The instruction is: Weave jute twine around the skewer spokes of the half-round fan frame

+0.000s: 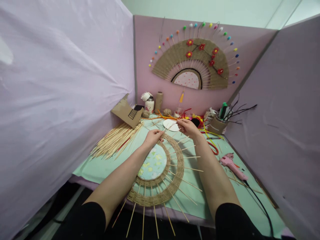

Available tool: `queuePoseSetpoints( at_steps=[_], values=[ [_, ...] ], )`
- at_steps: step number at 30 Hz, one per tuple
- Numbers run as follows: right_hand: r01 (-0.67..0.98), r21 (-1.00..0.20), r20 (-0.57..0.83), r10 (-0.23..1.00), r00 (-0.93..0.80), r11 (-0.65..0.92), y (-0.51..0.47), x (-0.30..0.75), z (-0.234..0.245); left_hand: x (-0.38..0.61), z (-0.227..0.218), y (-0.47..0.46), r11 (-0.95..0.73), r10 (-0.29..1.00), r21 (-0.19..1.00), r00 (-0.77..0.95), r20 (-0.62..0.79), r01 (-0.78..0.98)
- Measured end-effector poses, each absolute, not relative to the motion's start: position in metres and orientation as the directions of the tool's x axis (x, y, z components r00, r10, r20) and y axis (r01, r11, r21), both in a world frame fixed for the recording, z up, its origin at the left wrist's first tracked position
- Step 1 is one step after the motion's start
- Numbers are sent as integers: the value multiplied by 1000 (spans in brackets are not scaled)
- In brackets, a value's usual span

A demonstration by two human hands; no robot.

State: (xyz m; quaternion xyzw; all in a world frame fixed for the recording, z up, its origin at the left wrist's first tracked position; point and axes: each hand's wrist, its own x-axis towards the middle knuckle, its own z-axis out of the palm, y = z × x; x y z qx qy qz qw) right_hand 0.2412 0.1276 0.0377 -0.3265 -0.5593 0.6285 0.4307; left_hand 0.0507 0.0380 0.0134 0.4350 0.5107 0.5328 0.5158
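A round woven fan (180, 163) of brown twine and thin sticks is held tilted over the front edge of the table. Its sticks spread outward like spokes around a flower-patterned fabric disc (153, 163). My left hand (153, 137) is closed at the top of the woven ring, fingers pinching its edge. Up and to the right, my right hand (187, 127) is closed in a pinch by the fan's upper sticks. What lies between its fingertips is too fine to make out; it may be a strand or a stick end.
Loose bamboo sticks (116, 138) lie at the left beside a cardboard piece (128, 111). A pink glue gun (233, 166) with a black cord rests at the right, near red-handled scissors (213, 148). Jars, twine balls and a tin of twigs (217, 125) line the back.
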Motion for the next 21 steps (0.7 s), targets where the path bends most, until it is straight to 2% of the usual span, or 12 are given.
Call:
queuePoseSetpoints(
  at_steps=[4, 12, 15, 18, 21],
  values=[
    [-109, -991, -15, 868, -496, -80, 128, 247, 29, 42, 14, 38, 32, 992, 994, -115, -44, -105],
    [-29, -992, -83, 827, -556, -119, 114, 248, 17, 29, 16, 41, 7, 983, 991, -181, -32, -136],
    [44, -989, -134, 756, -640, -138, 103, 252, 10, 26, 20, 40, 7, 982, 988, -185, -35, -153],
    [141, -976, -215, 688, -693, -163, 93, 255, 2, 26, 24, 40, 48, 992, 975, -104, -72, -217],
    [165, -974, -227, 692, -686, -157, 87, 257, -2, 25, 25, 41, 158, 987, 917, 85, -136, -367]
  ],
)
